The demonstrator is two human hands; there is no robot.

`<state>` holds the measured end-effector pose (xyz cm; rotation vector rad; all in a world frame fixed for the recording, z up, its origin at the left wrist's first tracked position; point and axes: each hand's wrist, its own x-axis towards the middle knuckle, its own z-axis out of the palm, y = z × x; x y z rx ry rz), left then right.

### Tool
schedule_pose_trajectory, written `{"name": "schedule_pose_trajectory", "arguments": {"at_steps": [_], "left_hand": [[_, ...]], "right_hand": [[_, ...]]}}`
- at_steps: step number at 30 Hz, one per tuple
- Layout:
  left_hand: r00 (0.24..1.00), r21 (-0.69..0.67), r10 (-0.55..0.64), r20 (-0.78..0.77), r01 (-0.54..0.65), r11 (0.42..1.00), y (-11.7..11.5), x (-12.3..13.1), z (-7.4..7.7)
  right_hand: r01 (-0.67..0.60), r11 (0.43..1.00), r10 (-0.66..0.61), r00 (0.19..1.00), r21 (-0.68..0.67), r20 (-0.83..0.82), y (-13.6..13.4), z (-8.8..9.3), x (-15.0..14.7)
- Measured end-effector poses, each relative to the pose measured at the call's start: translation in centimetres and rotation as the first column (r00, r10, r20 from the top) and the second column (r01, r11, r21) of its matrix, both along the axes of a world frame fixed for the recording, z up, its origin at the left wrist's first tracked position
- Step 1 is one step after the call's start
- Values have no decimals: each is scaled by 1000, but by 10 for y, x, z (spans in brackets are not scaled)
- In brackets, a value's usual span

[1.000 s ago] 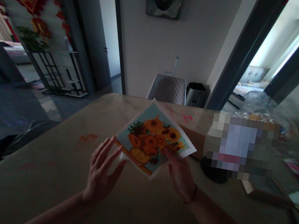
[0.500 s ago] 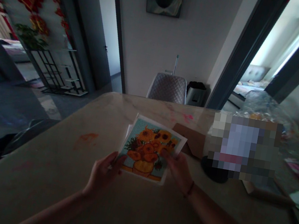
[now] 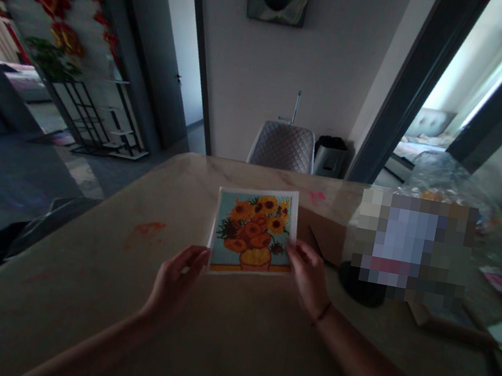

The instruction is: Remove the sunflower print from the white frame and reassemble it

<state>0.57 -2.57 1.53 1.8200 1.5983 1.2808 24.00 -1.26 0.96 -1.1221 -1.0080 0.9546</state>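
Observation:
A white-bordered sunflower picture point(image 3: 253, 232), orange flowers in a vase on pale blue, is tilted toward me above the table point(image 3: 149, 325). My left hand point(image 3: 180, 276) grips its lower left edge, fingers closed. On the opposite side, my right hand point(image 3: 309, 277) pinches the right edge near the lower corner; a thin dark band circles that wrist. Just behind the right hand lies a brown envelope-like sheet point(image 3: 333, 232) with a thin dark line across it. Whether the picture is one sheet or several, I cannot tell.
At the right are a dark round base point(image 3: 362, 285), a blurred-out patch, a flat box-like object point(image 3: 450, 327) and crumpled clear plastic point(image 3: 447, 177). Across the table stands a quilted chair point(image 3: 284, 147). Orange stains point(image 3: 149, 230) mark the tabletop on the left.
The sunflower picture has turned counterclockwise and now sits squarer and slightly higher. My right hand's fingers have moved from over its face to its right edge.

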Motion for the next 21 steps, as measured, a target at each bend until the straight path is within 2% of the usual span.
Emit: {"name": "schedule_pose_trajectory", "arguments": {"at_steps": [3,9,13,16,21], "left_hand": [[998,7,3,-58,-3,1000,3,-4,4],[995,23,12,-101,-10,1000,6,-10,6],[996,-19,-61,-70,59,998,0,-5,8],[994,-30,-82,-68,80,996,-2,-2,6],[993,22,-51,-110,54,998,2,-3,-3]], "right_hand": [[44,999,-44,999,-14,-29,5,-1,7],[-36,998,39,998,47,-51,7,-2,10],[-33,999,35,997,31,-74,3,-3,5],[-53,999,52,994,-2,-93,1,-4,1],[-112,994,113,989,11,-91,-1,-7,-1]]}}
